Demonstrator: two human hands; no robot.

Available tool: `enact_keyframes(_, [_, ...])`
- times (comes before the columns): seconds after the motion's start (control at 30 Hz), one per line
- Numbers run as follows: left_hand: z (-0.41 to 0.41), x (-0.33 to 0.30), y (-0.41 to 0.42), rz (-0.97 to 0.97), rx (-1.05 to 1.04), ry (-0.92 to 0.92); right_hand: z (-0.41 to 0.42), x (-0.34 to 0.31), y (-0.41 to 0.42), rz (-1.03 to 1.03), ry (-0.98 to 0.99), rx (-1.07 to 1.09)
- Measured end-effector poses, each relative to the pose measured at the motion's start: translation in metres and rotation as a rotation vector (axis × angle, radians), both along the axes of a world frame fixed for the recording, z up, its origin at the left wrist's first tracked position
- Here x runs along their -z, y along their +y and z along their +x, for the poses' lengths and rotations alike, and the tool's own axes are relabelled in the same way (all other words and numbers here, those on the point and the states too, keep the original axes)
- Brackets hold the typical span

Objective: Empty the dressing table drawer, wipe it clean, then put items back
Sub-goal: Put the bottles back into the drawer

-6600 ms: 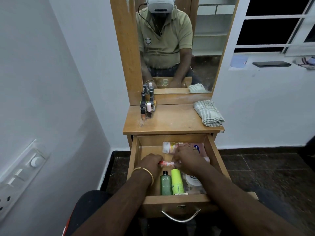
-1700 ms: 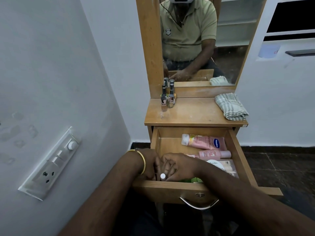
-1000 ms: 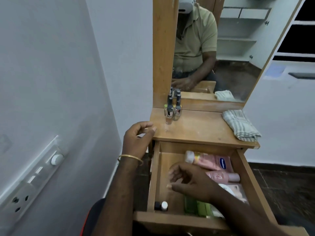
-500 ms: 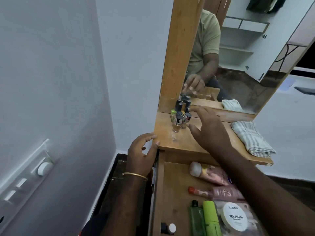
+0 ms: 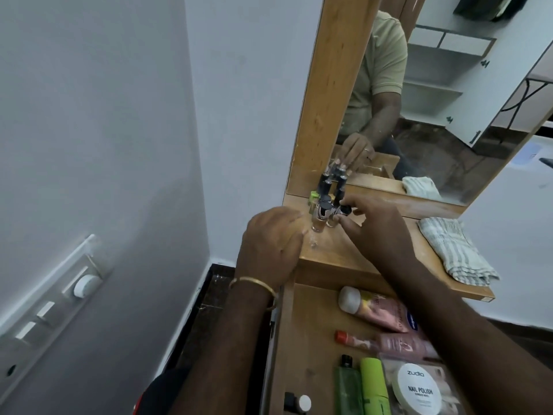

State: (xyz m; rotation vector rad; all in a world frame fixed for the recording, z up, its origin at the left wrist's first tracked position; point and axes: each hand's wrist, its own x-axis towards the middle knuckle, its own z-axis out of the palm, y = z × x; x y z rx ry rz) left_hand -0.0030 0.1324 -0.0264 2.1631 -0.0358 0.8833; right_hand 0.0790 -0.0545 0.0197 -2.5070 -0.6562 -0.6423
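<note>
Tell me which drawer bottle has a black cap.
The clear green bottle, beside the lime-green tube; the two pink tubes have white and red caps.

- The left hand point(image 5: 270, 245) was raised palm down, its fingers bent loosely and pointing forward, gripping nothing that could be seen.
- A thin gold bangle point(image 5: 254, 283) circled the left wrist, and the bare left forearm ran up from the bottom of the view.
- The right hand point(image 5: 375, 224) reached forward further than the left, thumb and fingertips pinched around the dark cap of a small glass nail polish bottle point(image 5: 337, 215).
- The bare right forearm crossed in from the lower right corner.
- The two hands were close together, not touching.
</note>
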Motion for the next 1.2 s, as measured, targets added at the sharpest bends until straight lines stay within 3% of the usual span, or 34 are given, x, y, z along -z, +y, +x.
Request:
enact_keyframes(0.17, [0.027, -0.045, -0.025, 0.402, -0.044, 0.151, -0.012, -0.001, -0.01, 0.112, 0.003, -0.067])
enact_keyframes(0.27, [0.032, -0.048, -0.035, 0.515, -0.059, 0.213, -0.034, 0.003, -0.022, 0.269, -0.023, -0.081])
enact_keyframes(0.43, [0.03, -0.042, -0.043, 0.505, -0.101, 0.173, -0.072, 0.022, -0.04, 0.451, 0.038, -0.08])
enact_keyframes(0.57, [0.026, -0.045, -0.047, 0.461, -0.138, 0.222, -0.103, 0.037, -0.049, 0.451, 0.125, -0.151])
enact_keyframes(0.8, [-0.031, -0.065, -0.05, 0.288, 0.014, 0.204, -0.129, 0.063, -0.057, 0.335, 0.576, -0.476])
enact_keyframes(1.0, [-0.101, -0.06, -0.043, 0.211, 0.205, 0.53, -0.136, 0.068, -0.053, 0.225, 0.803, -0.522])
enact_keyframes(1.2, [-0.131, -0.04, -0.052, 0.351, 0.253, 0.786, -0.14, 0.069, -0.048, 0.169, 0.896, -0.529])
